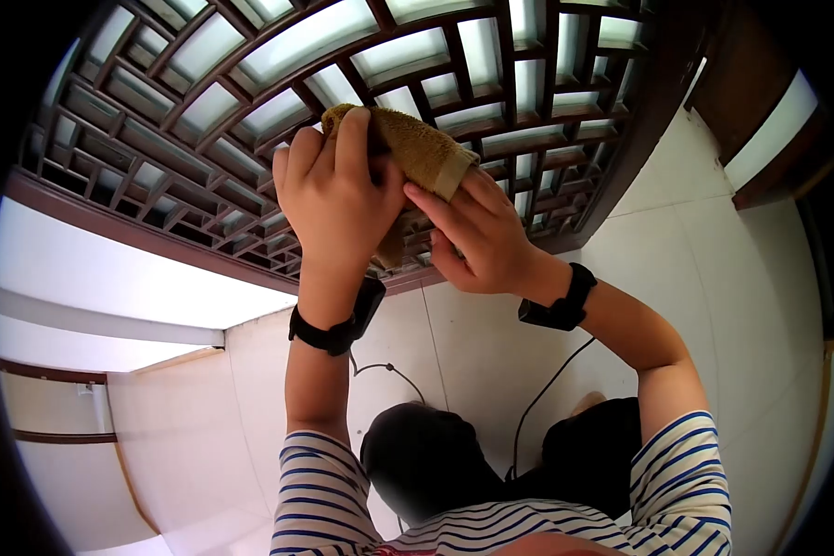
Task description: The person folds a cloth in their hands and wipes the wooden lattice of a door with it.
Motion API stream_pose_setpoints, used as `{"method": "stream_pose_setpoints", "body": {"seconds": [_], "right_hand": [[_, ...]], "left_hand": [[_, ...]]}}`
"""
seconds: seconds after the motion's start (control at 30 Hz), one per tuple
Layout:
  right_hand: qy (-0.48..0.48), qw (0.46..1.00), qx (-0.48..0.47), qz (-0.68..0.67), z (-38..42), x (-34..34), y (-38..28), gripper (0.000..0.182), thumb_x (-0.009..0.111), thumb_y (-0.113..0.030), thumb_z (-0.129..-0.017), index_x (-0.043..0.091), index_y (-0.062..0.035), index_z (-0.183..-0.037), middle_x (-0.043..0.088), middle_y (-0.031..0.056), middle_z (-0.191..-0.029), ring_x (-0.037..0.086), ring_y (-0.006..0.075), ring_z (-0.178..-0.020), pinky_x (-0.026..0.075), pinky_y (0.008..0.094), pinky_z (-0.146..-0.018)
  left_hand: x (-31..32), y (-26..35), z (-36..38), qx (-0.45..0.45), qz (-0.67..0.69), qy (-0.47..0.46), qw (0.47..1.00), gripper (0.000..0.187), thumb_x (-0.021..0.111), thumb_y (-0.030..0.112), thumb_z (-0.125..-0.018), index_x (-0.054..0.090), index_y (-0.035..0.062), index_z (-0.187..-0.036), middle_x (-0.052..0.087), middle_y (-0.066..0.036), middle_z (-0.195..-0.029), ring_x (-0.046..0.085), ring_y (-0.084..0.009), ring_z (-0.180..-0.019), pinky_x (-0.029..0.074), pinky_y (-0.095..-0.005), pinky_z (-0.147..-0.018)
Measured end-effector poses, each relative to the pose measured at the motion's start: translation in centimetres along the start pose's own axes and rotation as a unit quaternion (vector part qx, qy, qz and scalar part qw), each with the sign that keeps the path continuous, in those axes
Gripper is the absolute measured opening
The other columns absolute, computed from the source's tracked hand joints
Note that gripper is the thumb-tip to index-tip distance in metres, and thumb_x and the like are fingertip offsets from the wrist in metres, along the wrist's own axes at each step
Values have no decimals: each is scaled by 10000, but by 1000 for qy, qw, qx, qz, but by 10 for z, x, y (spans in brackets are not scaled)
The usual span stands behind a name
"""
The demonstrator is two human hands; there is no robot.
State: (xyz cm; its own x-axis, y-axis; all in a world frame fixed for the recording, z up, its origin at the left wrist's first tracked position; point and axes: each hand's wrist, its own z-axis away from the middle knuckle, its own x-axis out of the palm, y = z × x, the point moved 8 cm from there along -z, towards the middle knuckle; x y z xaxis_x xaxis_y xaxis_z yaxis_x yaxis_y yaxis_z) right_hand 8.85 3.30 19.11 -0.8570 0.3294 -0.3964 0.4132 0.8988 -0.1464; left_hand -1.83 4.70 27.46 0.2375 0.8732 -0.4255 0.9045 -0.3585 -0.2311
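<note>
A brown-yellow cloth (419, 151) lies bunched between my hands, in front of a dark wooden lattice (195, 130) with pale panes behind it. My left hand (335, 185) has its fingers curled at the cloth's left end, gripping it. My right hand (477, 232) holds the cloth's right end, with some fingers hidden beneath the pale hemmed edge. A darker part of the cloth hangs below, between the two hands. Each wrist wears a black strap with a dark device.
Pale tiled floor (435, 343) spreads below the lattice. Thin dark cables run near my legs. My knees in black trousers (426, 463) show at the bottom. A white surface (130, 269) lies at left, and brown wooden furniture (746, 74) stands at upper right.
</note>
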Motion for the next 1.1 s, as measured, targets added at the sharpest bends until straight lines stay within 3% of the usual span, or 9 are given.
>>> {"method": "stream_pose_setpoints", "body": {"seconds": [0.13, 0.2, 0.37, 0.43, 0.5, 0.6, 0.67, 0.83, 1.1], "right_hand": [[7, 1000, -4, -5, 1, -3, 0, 592, 563, -80, -750, 535, -60, -1341, 617, 115, -1118, 526, 318, -1098, 451, 477, -978], [-9, 1000, -18, -6, 4, -8, -1, 587, 559, -69, -751, 537, -62, -1338, 617, 121, -1122, 527, 324, -1096, 452, 461, -979], [-33, 998, 30, -40, 30, 3, 10, 579, 582, -56, -757, 530, -73, -1333, 607, 158, -1105, 541, 347, -1074, 476, 461, -917], [-34, 998, 31, -44, 31, 5, 17, 546, 590, -57, -753, 538, -71, -1296, 606, 162, -1089, 541, 350, -1071, 482, 456, -901], [-4, 998, 30, -60, 21, -1, 17, 411, 611, -32, -727, 539, -69, -1130, 599, 157, -1012, 560, 369, -999, 498, 454, -827], [43, 993, 44, -100, 3, -6, 18, 352, 604, 1, -720, 513, -68, -1053, 584, 138, -950, 573, 371, -886, 495, 445, -742], [54, 989, 43, -128, -23, -8, 13, 335, 600, 11, -717, 508, -68, -1030, 572, 135, -919, 569, 365, -841, 489, 437, -711], [86, 984, 56, -145, -47, 0, 7, 332, 576, 53, -688, 462, -39, -986, 553, 129, -861, 556, 327, -719, 474, 372, -618], [42, 980, 119, -153, -48, 6, 8, 310, 569, 31, -680, 428, -34, -948, 529, 129, -809, 533, 348, -682, 463, 372, -604]], "left_hand": [[-5, -8, 7, -46, 51, 17, 997, 231, 640, 74, -644, 659, 96, -873, 568, -45, -677, 516, -238, -648, 384, -373, -622], [-2, -10, 30, -100, 199, -58, 973, 198, 632, 74, -662, 665, 98, -856, 542, -50, -659, 517, -245, -647, 391, -385, -623], [20, -7, 93, -138, 196, -128, 962, 275, 637, 89, -682, 684, 104, -952, 574, -48, -690, 549, -252, -703, 397, -357, -672], [11, 8, 81, -77, 173, -85, 978, 306, 627, 88, -692, 682, 98, -993, 605, -35, -712, 556, -248, -758, 391, -356, -706], [-1, 5, 67, -76, 131, -50, 987, 316, 621, 90, -697, 680, 96, -1007, 620, -29, -723, 558, -248, -783, 391, -357, -725], [-8, -1, 43, -80, 88, -9, 993, 349, 603, 91, -702, 664, 98, -1046, 648, -20, -786, 554, -256, -834, 393, -372, -749], [-1, -8, 24, -68, 78, 105, 989, 371, 603, 96, -697, 646, 96, -1066, 635, -25, -804, 550, -253, -823, 395, -379, -737], [10, -9, 15, -57, 92, 122, 987, 309, 649, 105, -704, 628, 62, -1010, 617, -69, -799, 569, -253, -631, 458, -336, -559], [20, -11, 21, -92, 147, 122, 977, 301, 662, 95, -710, 639, 79, -1009, 575, -77, -781, 580, -250, -617, 485, -320, -527]]}}
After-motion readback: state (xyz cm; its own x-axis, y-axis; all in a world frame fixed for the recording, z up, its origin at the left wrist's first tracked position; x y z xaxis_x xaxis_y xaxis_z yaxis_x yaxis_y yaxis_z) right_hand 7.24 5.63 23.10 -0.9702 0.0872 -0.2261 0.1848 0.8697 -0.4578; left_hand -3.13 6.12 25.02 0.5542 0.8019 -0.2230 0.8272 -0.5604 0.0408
